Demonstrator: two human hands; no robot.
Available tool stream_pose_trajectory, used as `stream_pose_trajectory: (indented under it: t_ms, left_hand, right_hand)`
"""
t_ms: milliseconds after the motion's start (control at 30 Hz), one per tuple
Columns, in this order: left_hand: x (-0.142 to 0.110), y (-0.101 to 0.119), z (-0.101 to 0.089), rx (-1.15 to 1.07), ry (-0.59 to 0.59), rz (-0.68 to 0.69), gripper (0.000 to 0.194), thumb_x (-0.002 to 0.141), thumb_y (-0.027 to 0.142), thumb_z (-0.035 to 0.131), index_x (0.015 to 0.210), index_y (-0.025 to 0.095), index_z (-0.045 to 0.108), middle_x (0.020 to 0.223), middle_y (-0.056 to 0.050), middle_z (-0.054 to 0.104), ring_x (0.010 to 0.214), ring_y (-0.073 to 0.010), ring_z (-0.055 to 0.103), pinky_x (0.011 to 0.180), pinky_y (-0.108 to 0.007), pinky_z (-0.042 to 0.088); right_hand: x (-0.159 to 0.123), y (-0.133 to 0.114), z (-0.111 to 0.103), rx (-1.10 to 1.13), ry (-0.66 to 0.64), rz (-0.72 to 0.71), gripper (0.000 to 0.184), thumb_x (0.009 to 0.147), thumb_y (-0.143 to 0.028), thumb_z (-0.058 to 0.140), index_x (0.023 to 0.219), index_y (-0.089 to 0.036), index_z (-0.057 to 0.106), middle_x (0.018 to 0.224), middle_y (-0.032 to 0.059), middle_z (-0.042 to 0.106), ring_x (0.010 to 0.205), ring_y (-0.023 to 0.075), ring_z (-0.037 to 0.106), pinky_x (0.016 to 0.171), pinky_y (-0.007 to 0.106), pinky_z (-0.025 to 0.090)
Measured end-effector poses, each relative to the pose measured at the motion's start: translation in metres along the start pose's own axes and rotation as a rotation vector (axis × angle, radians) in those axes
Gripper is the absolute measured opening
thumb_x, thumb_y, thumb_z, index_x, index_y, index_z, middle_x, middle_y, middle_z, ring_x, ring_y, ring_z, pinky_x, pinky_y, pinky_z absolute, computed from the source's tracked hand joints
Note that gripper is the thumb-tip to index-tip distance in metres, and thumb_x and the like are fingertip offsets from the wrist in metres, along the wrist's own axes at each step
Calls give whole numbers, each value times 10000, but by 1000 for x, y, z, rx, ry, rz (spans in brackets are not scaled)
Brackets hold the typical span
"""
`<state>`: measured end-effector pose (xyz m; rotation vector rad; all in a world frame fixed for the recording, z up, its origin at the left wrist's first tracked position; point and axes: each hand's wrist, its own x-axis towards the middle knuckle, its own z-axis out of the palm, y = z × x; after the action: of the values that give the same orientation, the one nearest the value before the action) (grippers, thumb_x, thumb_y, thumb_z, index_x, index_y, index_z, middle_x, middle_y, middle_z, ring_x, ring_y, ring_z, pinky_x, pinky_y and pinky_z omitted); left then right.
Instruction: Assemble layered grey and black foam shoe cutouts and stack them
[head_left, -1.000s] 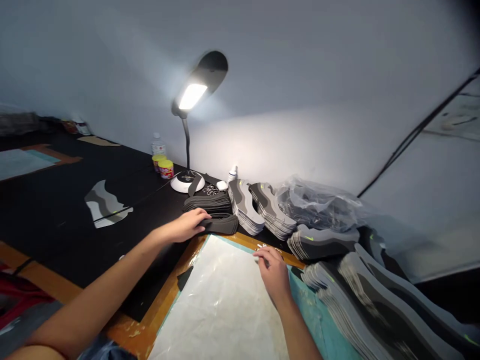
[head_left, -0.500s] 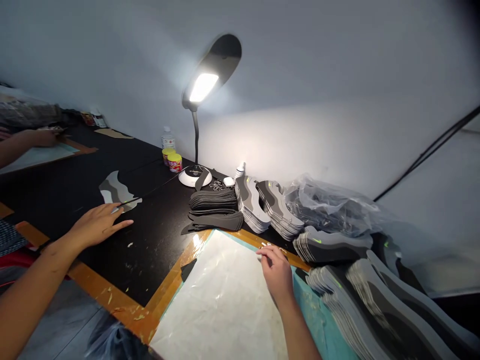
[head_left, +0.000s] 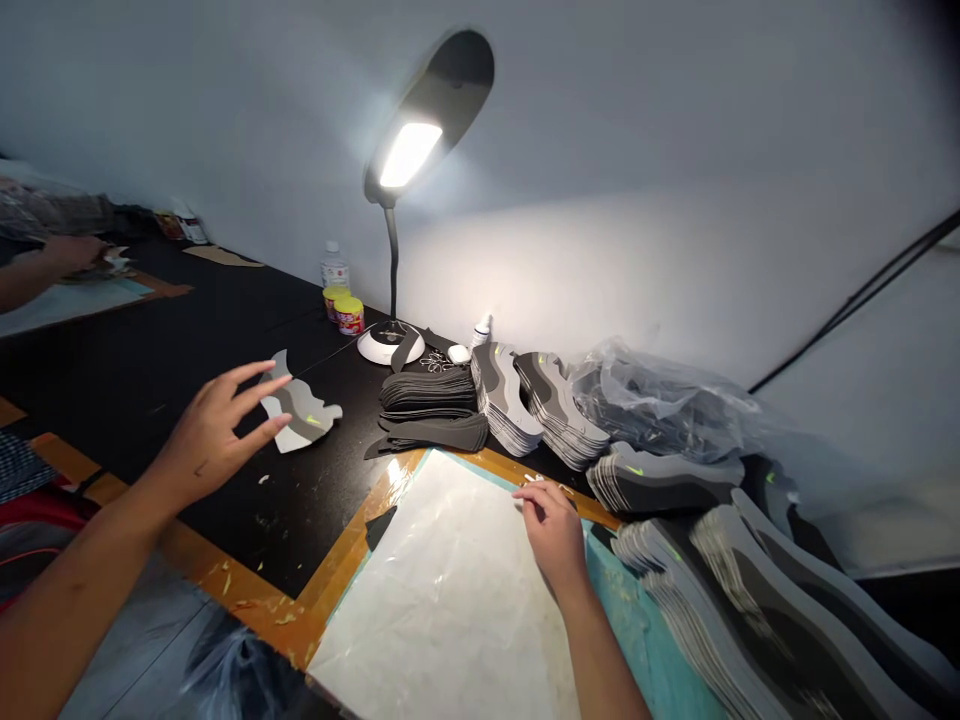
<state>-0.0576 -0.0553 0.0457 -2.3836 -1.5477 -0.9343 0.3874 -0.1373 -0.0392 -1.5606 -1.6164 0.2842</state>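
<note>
My left hand (head_left: 210, 435) hovers over the black table (head_left: 120, 380) with its fingers spread. Its fingertips grip the left edge of a grey wavy cut piece (head_left: 304, 412), which is lifted and tilted. My right hand (head_left: 556, 530) rests at the far edge of a white glossy sheet (head_left: 450, 590). Its fingers are curled in a pinch on something small that I cannot make out. A stack of black cut pieces (head_left: 429, 405) lies between the two hands, just beyond the sheet.
A lit desk lamp (head_left: 409, 150) stands by the wall with two yellow-lidded jars (head_left: 343, 310) and a bottle (head_left: 334, 270). Stacks of grey wavy pieces (head_left: 517, 400) and a plastic bag (head_left: 660, 405) fill the right side. Another person's hand (head_left: 67, 255) works at far left.
My left hand left the black stack, swung left to the grey wavy piece, and now carries it to the right, lifted off the table. My right hand has barely moved.
</note>
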Motion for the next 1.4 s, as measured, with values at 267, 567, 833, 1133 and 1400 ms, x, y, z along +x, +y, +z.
stream_pose_trajectory:
  t_ms: [267,567,833,1133,1400]
  left_hand:
    - [-41,-15,42,120,-150,85,513,902,534,380,1127,194,690,1342,-69,608,1299,-352,504,1080,-491,354]
    - [-17,26,9,120,19,19,558,912,545,400,1410,302,464,1538,19,414,1423,-374,332,1084,-535,334]
    - [3,161,-40,-18,148,239,626,914,395,462,1504,474,267,1186,3,619,1061,-301,616,902,-543,498]
    - [-68,250,49,-621,-769,742,892,893,455,564,1583,302,20,1350,-84,613,1165,-278,621,968,-415,522]
    - [-13,173,100,-401,-737,819,782,888,456,634,1540,265,246,1485,-104,485,1369,-300,449,1172,-480,271]
  right_hand:
    - [-1,-5,-3,-24,-5,-15,270,838,-139,453,812,-228,706,943,59,677,902,208,652,790,311,487]
    - [-1,-2,-2,-20,-5,-10,271,836,-145,458,805,-234,712,937,59,681,894,210,654,784,315,495]
    - [3,-5,-5,59,49,42,256,827,-169,476,845,-223,726,956,74,691,944,227,648,840,348,505]
    - [13,33,-9,263,265,311,261,828,-318,531,995,-172,669,929,91,728,738,187,669,697,317,548]
    - [13,21,-3,243,248,281,233,825,-279,510,977,-182,656,929,88,711,760,186,660,713,310,551]
